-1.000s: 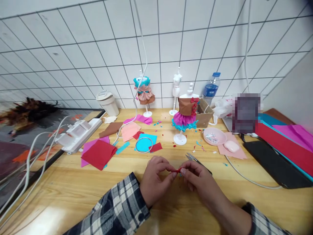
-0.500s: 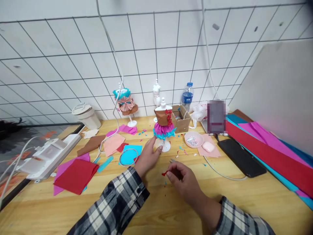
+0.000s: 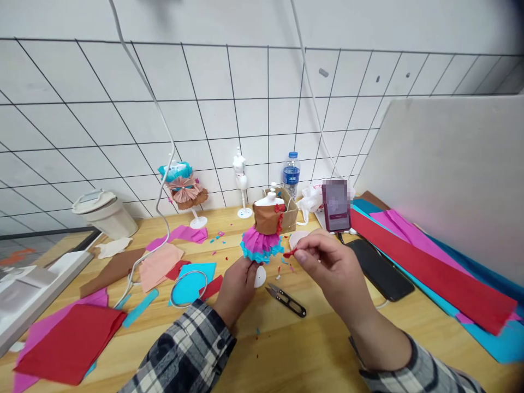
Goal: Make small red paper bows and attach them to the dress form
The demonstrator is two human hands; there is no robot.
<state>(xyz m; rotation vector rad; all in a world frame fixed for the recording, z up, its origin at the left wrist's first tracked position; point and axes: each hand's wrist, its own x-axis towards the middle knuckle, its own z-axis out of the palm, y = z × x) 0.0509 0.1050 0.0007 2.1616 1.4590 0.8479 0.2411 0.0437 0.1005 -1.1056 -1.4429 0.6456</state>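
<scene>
A small dress form point(image 3: 267, 220) wears a brown top, a magenta skirt with a turquoise ruffle, and red bows down one side. My left hand point(image 3: 238, 289) is closed around its stem just under the skirt, and the form tilts slightly with its white base point(image 3: 260, 277) showing. Between thumb and fingertips, my right hand point(image 3: 333, 267) pinches a little red paper piece point(image 3: 290, 253), held just right of the skirt and apart from it. Thread snips point(image 3: 286, 300) lie on the table between my hands.
Behind stand a second dressed form point(image 3: 186, 188), a bare white form point(image 3: 240, 180), a cardboard box point(image 3: 290, 215) and a water bottle point(image 3: 291, 173). Crepe paper sheets point(image 3: 71, 341) lie left, long paper strips point(image 3: 429, 262) right. A black phone point(image 3: 380, 268) rests beyond my right hand.
My left hand has taken hold of the dress form's stem and tilted the form. My right hand has risen toward the skirt with the red piece, and the snips now show on the table.
</scene>
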